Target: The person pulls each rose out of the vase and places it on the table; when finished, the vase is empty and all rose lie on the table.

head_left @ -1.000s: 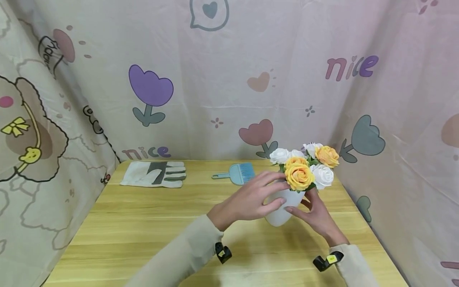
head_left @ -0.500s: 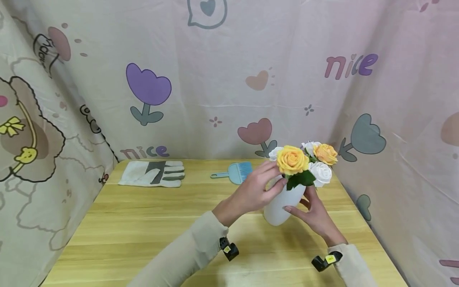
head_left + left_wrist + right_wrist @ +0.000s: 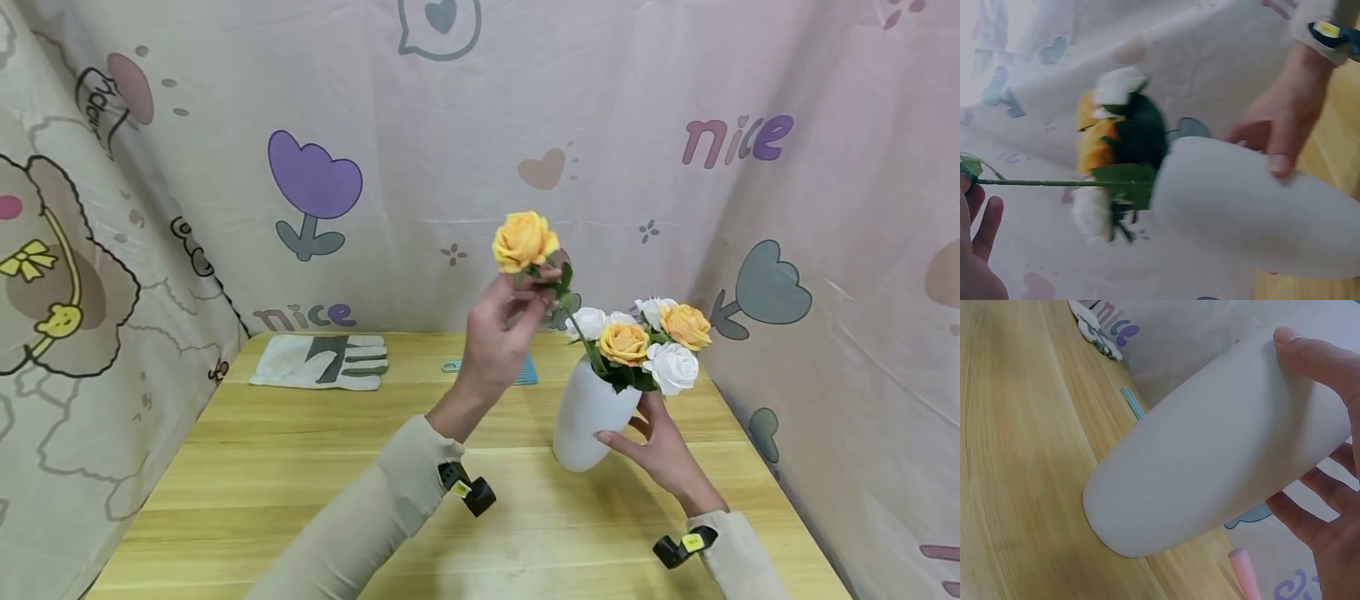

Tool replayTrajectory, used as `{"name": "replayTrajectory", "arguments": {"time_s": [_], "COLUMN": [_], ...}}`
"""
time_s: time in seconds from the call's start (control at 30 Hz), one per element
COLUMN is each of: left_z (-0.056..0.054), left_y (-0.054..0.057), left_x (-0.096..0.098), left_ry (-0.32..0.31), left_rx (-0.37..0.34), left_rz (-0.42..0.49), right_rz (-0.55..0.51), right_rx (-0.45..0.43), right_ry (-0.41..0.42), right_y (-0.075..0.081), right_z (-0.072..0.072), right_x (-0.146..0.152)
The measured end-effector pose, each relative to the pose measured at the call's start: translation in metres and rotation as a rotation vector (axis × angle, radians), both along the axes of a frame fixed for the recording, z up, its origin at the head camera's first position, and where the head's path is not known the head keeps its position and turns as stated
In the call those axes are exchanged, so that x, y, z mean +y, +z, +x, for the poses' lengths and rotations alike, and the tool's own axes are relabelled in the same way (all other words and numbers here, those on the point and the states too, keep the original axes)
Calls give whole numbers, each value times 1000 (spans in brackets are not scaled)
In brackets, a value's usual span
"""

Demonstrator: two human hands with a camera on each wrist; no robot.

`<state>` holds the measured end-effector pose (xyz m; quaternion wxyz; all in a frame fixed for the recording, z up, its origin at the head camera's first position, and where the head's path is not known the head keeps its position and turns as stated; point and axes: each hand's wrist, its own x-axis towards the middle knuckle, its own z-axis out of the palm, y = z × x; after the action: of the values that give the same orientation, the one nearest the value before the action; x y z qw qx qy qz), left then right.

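Plainly, left hand (image 3: 495,340): thumb and fingers pinch a green stem (image 3: 578,327) close beneath its bloom, a hold that seems chosen to spare the petals

Yellow rose (image 3: 525,242): in the left hand, above the vase mouth and to its left, well apart from the other blooms; its stem slants down to the rim, the lower end hidden among dark leaves (image 3: 1141,134)

Right hand (image 3: 663,450): grips the upper part of the vase, thumb on the near side and the other fingers round the far side, probably to steady it against the pull of the stem

White vase (image 3: 587,427): tilted, mouth leaning to the right; whether its base bears fully on the bench (image 3: 315,475) is hard to tell

Other roses (image 3: 671,368): white and yellow, bunched at the mouth, likely kept together by the narrow opening

Glove (image 3: 318,363): flat at the far left edge, apparently out of the way

Blue brush (image 3: 528,372): near the back edge, partly hidden by the left hand

Pink rod (image 3: 1245,575): beyond the vase, seen only from the right wrist
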<state>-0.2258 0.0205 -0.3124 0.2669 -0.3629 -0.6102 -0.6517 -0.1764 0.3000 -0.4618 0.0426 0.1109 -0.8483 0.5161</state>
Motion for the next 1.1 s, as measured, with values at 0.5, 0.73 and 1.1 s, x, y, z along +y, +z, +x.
{"name": "replayTrajectory", "arguments": {"time_s": [0.5,0.73,1.1], "left_z": [-24,-27,-5], "left_y": [19,-19,-78], "left_x": [-102,-174,-277], "left_ry": [76,277,622], "left_rx": [-188,-297,-598], "left_rz": [248,50,-489], "right_rz": [-1,-12,-18], "right_rx": [4,6,6], "right_ry": [-4,-4,-5], "right_y": [-1,0,-3], "right_z": [0,1,0], "right_x": [-2,-3,-2]}}
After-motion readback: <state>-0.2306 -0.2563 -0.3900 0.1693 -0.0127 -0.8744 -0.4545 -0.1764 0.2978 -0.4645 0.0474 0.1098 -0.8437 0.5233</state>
